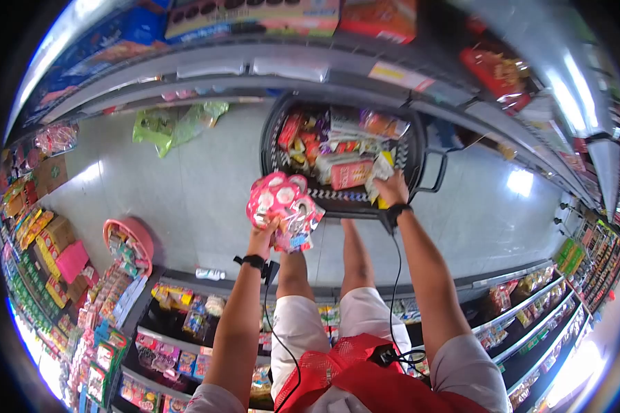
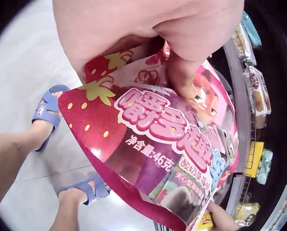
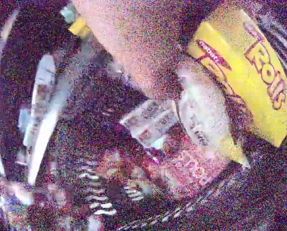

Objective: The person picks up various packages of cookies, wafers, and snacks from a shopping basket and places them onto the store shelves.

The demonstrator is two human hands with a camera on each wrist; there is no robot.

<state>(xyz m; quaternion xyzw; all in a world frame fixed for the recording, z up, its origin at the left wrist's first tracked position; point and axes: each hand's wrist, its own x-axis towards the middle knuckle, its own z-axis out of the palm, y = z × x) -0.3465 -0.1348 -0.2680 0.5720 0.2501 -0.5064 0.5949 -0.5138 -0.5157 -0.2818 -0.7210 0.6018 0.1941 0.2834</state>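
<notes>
My left hand (image 1: pixel 260 239) grips the top of a shiny pink candy bag (image 2: pixel 153 144), printed with strawberries and white-edged lettering. In the head view a pink scalloped pack (image 1: pixel 275 196) with round white spots shows at the same hand. My right hand (image 1: pixel 393 189) holds a white-and-yellow packet (image 1: pixel 381 175) at the near right side of a black basket (image 1: pixel 272 138). Snack packs fill the basket, among them a pink box (image 1: pixel 351 174). The grainy right wrist view shows a yellow "Rolls" box (image 3: pixel 261 77) beside a whitish packet (image 3: pixel 203 110) by the fingers.
A shelf edge (image 1: pixel 220 82) runs along the far side, above the basket. A green plastic bag (image 1: pixel 155 131) lies on the grey floor. To the left stands a pink tub (image 1: pixel 148 237) of packets. Stocked shelves (image 1: pixel 186 337) flank the person's legs; a white bottle (image 1: pixel 210 274) lies nearby.
</notes>
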